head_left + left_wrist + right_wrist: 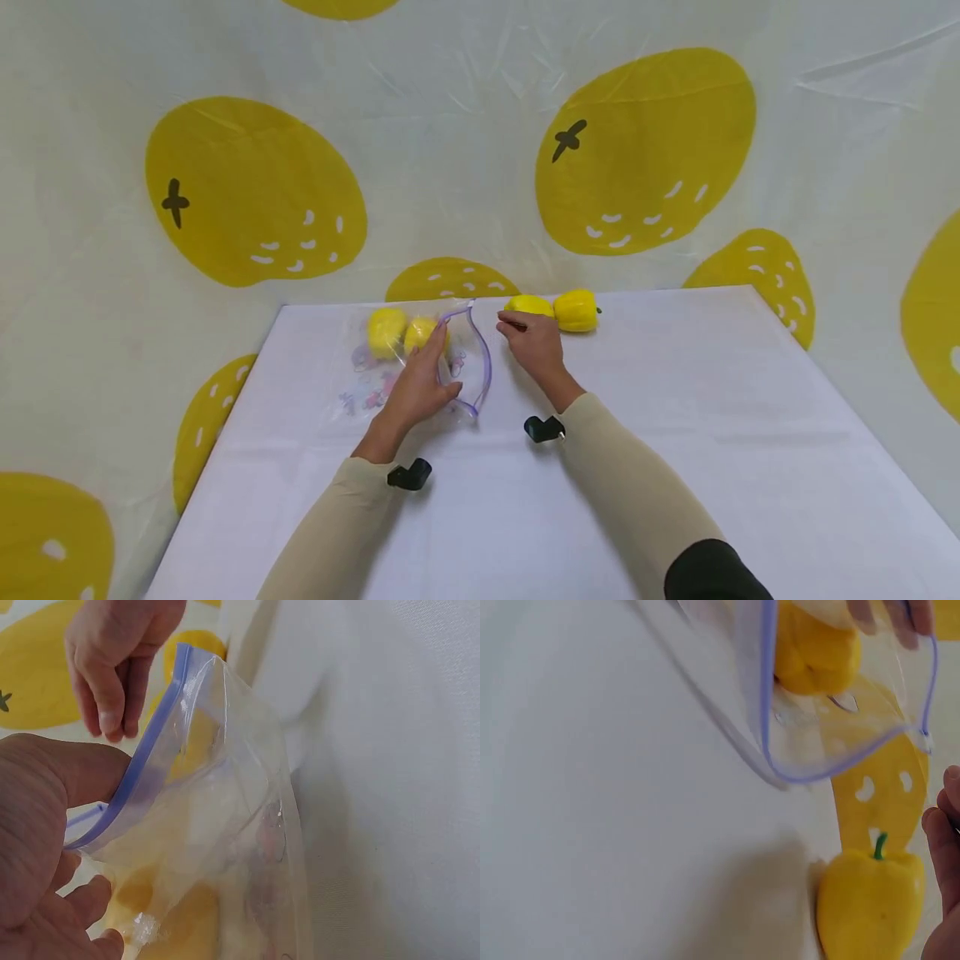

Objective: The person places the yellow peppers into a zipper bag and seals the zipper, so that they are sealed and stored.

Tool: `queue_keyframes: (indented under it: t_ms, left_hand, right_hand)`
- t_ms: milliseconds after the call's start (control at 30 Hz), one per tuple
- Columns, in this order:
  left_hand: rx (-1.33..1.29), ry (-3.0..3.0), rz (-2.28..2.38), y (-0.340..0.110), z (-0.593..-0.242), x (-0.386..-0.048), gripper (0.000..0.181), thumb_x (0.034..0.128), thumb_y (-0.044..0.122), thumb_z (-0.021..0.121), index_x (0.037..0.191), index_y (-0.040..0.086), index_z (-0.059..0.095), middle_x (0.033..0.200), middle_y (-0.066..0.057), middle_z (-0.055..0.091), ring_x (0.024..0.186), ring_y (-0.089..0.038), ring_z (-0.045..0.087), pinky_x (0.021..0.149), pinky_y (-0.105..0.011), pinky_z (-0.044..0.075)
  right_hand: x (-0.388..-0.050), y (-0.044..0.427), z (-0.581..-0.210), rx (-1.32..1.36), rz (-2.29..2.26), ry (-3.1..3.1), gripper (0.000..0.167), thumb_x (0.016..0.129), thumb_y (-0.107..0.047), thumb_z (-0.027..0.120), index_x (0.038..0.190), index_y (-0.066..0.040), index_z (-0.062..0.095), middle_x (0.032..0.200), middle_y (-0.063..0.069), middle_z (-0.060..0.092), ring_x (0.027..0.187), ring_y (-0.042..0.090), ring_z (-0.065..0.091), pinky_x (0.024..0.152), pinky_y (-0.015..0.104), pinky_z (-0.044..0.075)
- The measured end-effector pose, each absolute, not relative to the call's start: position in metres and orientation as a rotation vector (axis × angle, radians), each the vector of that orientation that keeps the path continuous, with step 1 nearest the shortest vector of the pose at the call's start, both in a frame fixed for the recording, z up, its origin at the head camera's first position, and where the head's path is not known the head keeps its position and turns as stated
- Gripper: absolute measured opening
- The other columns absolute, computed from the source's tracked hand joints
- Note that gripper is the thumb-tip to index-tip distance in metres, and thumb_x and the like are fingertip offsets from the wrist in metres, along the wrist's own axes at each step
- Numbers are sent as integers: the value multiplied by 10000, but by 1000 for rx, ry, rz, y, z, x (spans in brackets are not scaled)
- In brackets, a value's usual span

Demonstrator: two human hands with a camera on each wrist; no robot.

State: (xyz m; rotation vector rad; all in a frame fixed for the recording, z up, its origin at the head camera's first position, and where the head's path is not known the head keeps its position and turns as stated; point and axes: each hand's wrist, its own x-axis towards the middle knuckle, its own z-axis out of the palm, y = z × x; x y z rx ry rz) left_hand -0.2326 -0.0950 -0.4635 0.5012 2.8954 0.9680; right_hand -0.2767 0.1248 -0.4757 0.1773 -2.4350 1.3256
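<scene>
A clear zip bag (471,375) with a purple seal lies on the table, two yellow bell peppers (386,333) inside. My left hand (420,379) spreads its mouth, the thumb pressing out one rim and the fingers at the other, as the left wrist view also shows. Right of the bag, my right hand (536,343) hovers with fingers loosely curled and tips close together; nothing shows between them. Just beyond it lie two more yellow objects: a bell pepper (576,311) with a green stem (881,846), and another (529,305) partly hidden by the hand.
The white-covered table (675,467) reaches back to a pale curtain (450,150) printed with large yellow fruit. The loose peppers sit by its back edge. Small black devices (409,475) are strapped at both wrists.
</scene>
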Motion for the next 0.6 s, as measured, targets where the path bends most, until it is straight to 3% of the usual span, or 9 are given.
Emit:
queue_keyframes:
  t_ms: [167,467,600]
  left_hand:
    - [453,2879,988,-94,-462,-232,1033,890,181,795,1685,127,138,1765,-47,191,1623,-302,243,1347,-495,89]
    - [456,2883,977,-90,-462,-232,1039,892,188,795,1687,135,128,1761,-50,206,1618,-293,257,1346,-492,96]
    - [481,2907,978,-89,-465,-232,1035,888,184,796,1684,117,136,1758,-65,214,1616,-296,263,1344,-502,101]
  right_hand:
    - [-280,145,-467,116,1348,-2434,262,940,-134,759,1189,-55,788,1124,144,803,1105,317,760,986,455,609]
    - [-287,178,-460,47,1385,-2373,263,932,-122,773,1176,-26,786,1124,171,799,1054,326,771,944,454,628]
    - [-293,196,-460,5,1235,-2393,290,935,-149,764,1204,-42,778,1206,167,777,1163,340,734,1043,477,579]
